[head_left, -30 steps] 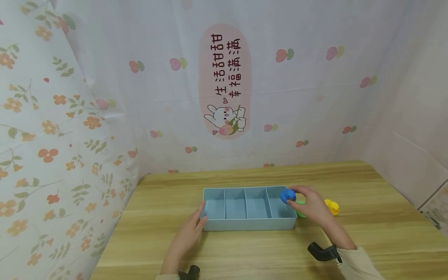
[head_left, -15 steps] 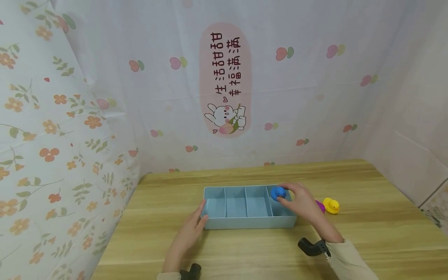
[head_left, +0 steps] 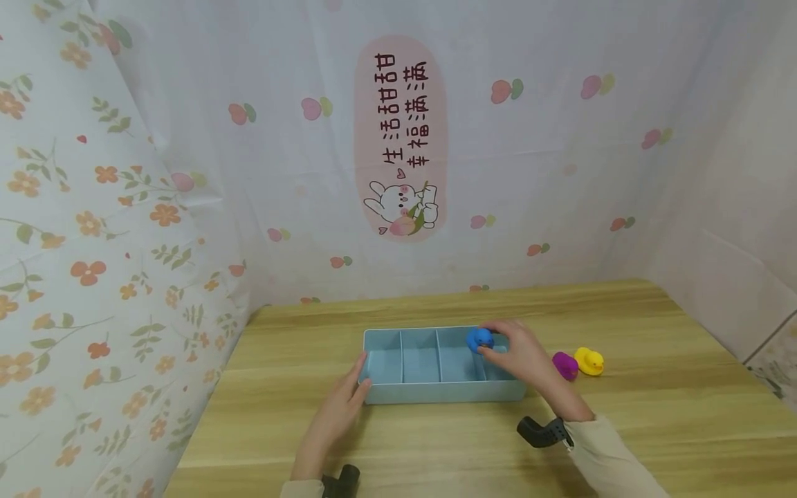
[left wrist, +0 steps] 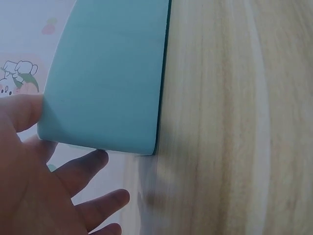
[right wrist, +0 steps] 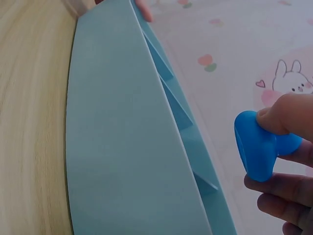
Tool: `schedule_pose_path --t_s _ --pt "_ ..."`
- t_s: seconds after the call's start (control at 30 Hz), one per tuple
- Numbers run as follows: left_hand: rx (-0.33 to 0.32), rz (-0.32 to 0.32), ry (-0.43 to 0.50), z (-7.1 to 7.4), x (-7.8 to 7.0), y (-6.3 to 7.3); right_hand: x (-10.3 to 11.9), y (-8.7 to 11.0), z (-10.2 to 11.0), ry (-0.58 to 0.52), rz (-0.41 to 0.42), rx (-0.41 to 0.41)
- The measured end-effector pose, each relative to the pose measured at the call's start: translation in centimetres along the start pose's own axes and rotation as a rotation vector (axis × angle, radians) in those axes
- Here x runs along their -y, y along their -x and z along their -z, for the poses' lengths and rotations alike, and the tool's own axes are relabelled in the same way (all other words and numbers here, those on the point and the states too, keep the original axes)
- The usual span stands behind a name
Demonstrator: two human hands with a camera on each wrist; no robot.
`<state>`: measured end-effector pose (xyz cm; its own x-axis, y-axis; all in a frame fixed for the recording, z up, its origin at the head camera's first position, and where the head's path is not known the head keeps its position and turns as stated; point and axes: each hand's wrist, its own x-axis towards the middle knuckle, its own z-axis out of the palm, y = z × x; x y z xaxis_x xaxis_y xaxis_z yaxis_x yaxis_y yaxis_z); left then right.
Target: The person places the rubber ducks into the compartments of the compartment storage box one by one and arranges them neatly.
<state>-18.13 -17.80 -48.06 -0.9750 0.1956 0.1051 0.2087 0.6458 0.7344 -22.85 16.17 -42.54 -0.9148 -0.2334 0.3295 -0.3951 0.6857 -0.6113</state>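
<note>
A light-blue tray (head_left: 445, 393) with a row of compartments stands on the table, its long side facing me. At its left end my left hand (head_left: 339, 401) holds the corner, thumb at the rim and fingers along the end wall; the other fingers spread apart in the left wrist view. Between thumb and fingertips my right hand (head_left: 521, 353) pinches a blue toy duck (head_left: 478, 339). The duck hangs above the tray, near the divider between the two rightmost compartments. In the right wrist view the duck (right wrist: 257, 147) is clear of the rim.
A purple toy duck (head_left: 565, 366) and a yellow toy duck (head_left: 588, 361) sit close together on the wooden table (head_left: 448, 443), right of the tray. Behind the table hangs a printed curtain (head_left: 280, 173), with a flowered one at the left.
My right hand has carried the blue duck leftward over the tray. The purple duck has come into sight behind it, while a green thing seen earlier is hidden. My left hand stays put.
</note>
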Motion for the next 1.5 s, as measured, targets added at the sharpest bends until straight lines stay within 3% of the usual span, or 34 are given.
schedule_pose_path --t_s 0.2,0.53,1.03,1.5 --pt "0.015 -0.013 0.005 0.3 -0.3 0.0 0.4 -0.4 -0.8 -0.002 0.027 0.0" --pt "0.035 0.016 0.022 0.2 -0.1 0.0 1.0 -1.1 -2.2 0.005 0.057 0.025" --pt "0.033 0.026 0.039 0.3 -0.2 0.0 4.0 -2.7 -4.1 0.02 0.096 0.109" --pt "0.023 0.028 0.052 0.2 0.2 -0.1 6.5 -4.2 -6.3 -0.053 0.107 0.144"
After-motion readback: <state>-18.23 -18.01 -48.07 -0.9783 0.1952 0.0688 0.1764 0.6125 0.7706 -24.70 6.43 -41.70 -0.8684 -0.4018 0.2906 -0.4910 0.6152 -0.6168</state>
